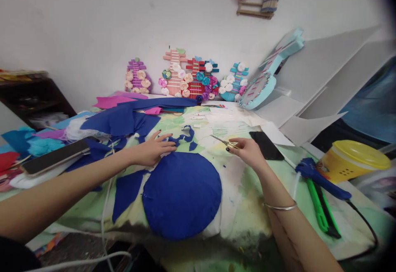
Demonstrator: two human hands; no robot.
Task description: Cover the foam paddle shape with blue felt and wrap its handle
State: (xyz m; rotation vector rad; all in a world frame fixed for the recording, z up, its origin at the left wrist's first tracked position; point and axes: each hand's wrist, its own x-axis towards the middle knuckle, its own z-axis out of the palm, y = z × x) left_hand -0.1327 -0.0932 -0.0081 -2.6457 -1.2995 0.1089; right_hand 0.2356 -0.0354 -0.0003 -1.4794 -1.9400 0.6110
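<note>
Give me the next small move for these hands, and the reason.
I'd sweep the loose blue scraps aside with the left hand: they lie just beyond the blue disc, close to its spread fingers, while the right hand is occupied with the scissors, whose tips point toward that area.

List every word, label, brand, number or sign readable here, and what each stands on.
None can be read.
Yellow tub: small dark marks, too blurred to tell whether they are writing.
Blue glue gun and green-handled tool: no legible lettering.
</note>
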